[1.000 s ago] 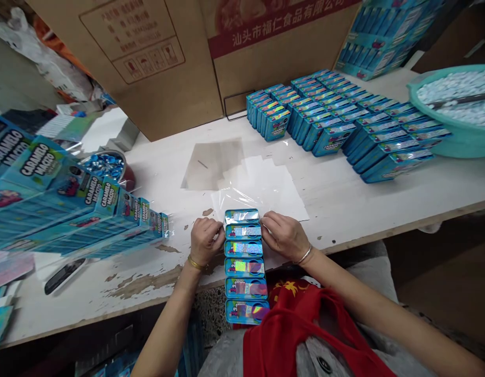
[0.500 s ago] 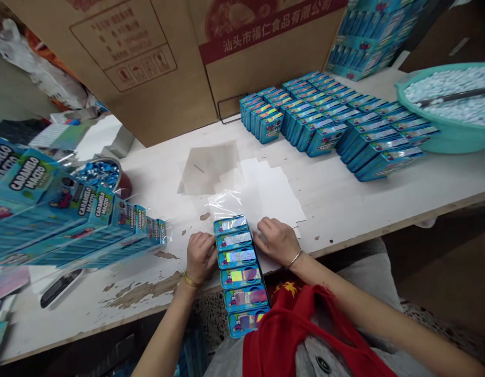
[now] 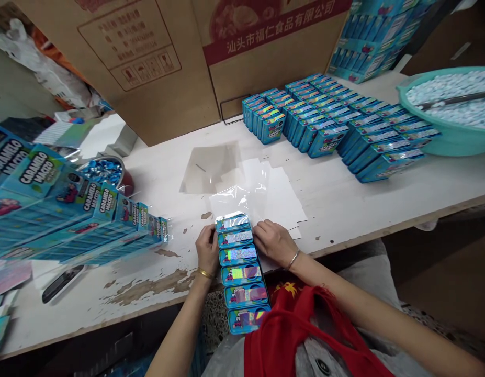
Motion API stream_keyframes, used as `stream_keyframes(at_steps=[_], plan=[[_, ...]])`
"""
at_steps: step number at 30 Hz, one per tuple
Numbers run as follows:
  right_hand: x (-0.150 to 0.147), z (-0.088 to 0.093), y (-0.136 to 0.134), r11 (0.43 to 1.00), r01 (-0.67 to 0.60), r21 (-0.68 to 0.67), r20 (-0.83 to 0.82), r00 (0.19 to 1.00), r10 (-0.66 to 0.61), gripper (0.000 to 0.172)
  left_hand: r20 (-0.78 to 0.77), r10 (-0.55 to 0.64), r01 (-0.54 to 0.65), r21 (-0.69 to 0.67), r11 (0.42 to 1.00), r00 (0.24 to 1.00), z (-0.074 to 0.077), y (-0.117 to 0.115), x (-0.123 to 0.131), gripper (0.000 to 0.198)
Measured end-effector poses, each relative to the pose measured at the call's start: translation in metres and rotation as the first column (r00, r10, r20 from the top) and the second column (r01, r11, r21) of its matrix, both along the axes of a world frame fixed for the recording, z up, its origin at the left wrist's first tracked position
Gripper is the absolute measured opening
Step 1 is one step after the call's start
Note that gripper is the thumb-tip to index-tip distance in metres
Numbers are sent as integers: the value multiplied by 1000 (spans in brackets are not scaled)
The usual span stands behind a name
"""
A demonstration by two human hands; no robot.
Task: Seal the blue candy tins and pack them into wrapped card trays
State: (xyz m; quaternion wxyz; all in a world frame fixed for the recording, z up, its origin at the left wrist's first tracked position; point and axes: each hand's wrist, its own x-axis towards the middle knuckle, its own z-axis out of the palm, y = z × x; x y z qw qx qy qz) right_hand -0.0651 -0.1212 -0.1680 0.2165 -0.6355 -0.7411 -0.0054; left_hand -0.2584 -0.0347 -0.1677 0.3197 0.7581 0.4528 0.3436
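A row of several blue tins with shiny strips runs from the table edge toward my body. Clear plastic film covers the far end of the row and sticks up beyond it. My left hand is closed at the left side of the far tins, fingertips against the film's edge. On the right side, my right hand is closed in the same way, its fingers pinched beside the second tin. The film between the fingers is too thin to make out clearly. White sheets lie just past the hands.
Blue boxes stand in rows at the back right, beside a green basin of white candies. Wrapped box stacks fill the left, near a bowl of blue wrapped pieces. A large carton stands behind; a black-and-white object lies at left.
My left hand has moved slightly right and up, closer to the far tins. My right hand has shifted a little toward the row. The clear film now stands up and spreads further to the right.
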Motion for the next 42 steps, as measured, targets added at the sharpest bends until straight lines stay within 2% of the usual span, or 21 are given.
stream_keyframes(at_steps=[3, 5, 8, 10, 12, 17, 21, 27, 29, 33, 37, 39, 42], plan=[[0, 0, -1, 1000, 2, -18, -1, 1000, -2, 15, -245, 4, 42, 181, 983, 969, 7, 5, 0, 19], [0, 2, -3, 999, -5, -46, -6, 1000, 4, 15, -398, -9, 135, 291, 947, 917, 11, 4, -7, 21], [-2, 7, -7, 992, -35, -118, -16, 999, 34, 15, -506, -60, 269, 350, 897, 860, 14, -3, -22, 21], [-3, 12, -9, 982, -61, -180, -24, 998, 58, 16, -531, -89, 305, 335, 891, 843, 14, -9, -32, 19], [-6, 17, -9, 969, -63, -239, -25, 998, 58, 17, -555, -83, 294, 302, 907, 828, 13, -11, -38, 17], [-13, 23, -4, 944, 54, -326, 12, 999, -53, 24, -601, 11, 213, 299, 930, 799, 13, -8, -35, 16], [-14, 25, -1, 930, 17, -368, 23, 1000, -9, 26, -613, 11, 228, 312, 922, 790, 18, -10, -35, 16], [-12, 35, -8, 887, -72, -457, 41, 994, 102, 24, -669, -125, 385, 256, 887, 733, 27, -20, -47, 15], [-13, 36, -11, 885, -56, -462, 46, 995, 87, 26, -664, -120, 356, 232, 905, 738, 26, -25, -49, 15], [-17, 32, -13, 906, 28, -422, 54, 999, -5, 31, -640, -6, 169, 193, 967, 768, 20, -32, -44, 16], [-17, 31, -11, 893, -12, -449, 44, 998, 36, 35, -564, -47, 157, 148, 976, 825, 18, -34, -38, 14], [-15, 34, -12, 883, -28, -469, 53, 997, 60, 35, -593, -75, 170, 105, 980, 802, 23, -36, -36, 14], [-11, 43, -18, 855, -61, -516, 59, 993, 106, 35, -693, -126, 176, 1, 984, 710, 38, -46, -36, 13]])
